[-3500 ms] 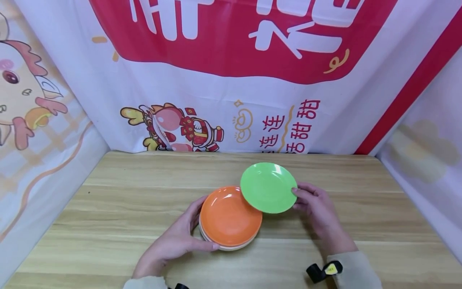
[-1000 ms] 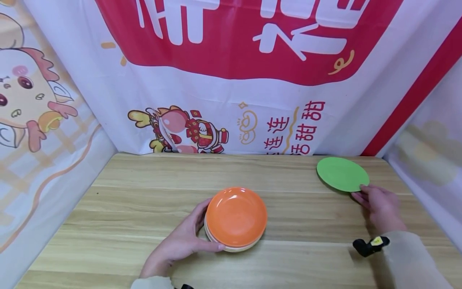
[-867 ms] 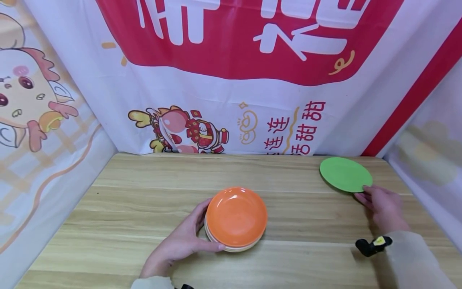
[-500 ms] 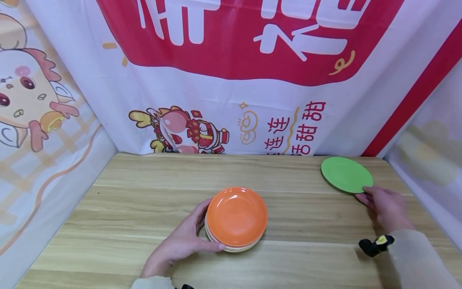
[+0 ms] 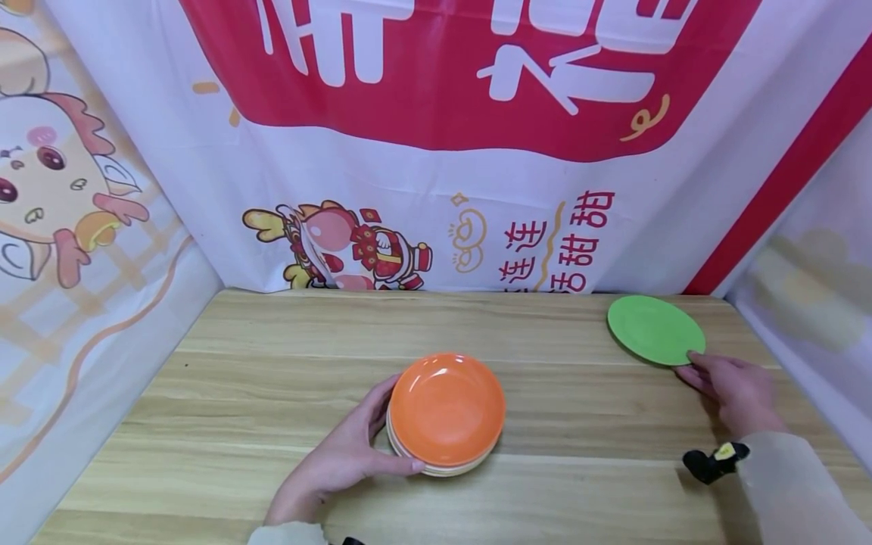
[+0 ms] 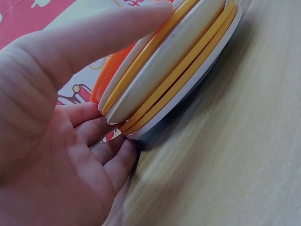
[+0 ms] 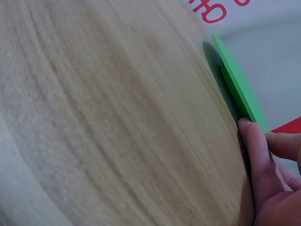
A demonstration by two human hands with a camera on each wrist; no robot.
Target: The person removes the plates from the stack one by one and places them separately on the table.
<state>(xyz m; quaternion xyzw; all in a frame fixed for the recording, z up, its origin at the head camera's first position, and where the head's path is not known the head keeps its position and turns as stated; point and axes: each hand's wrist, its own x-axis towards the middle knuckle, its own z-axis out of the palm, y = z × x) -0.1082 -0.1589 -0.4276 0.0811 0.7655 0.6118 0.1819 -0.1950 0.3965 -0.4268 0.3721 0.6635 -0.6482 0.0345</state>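
An orange plate (image 5: 447,409) tops a stack of several plates at the middle of the table. My left hand (image 5: 347,446) grips the stack's left side, thumb at the front edge and fingers behind. In the left wrist view, white and yellow plates (image 6: 160,70) show under the orange one, between thumb and fingers of the left hand (image 6: 61,117). At the back right, my right hand (image 5: 736,390) pinches the near right rim of a green plate (image 5: 655,330). In the right wrist view the green plate (image 7: 240,89) lies low over the wood, the right hand's (image 7: 273,174) fingertips under its rim.
The wooden table (image 5: 272,348) ends at a white and red printed cloth (image 5: 436,174) behind it. Printed cloths also hang at the left and right sides. A black wrist camera (image 5: 715,462) sits at the right sleeve.
The green plate has gone from above the orange plate to the back right in my right hand, shifting only slightly lately. My left hand has stayed on the stack.
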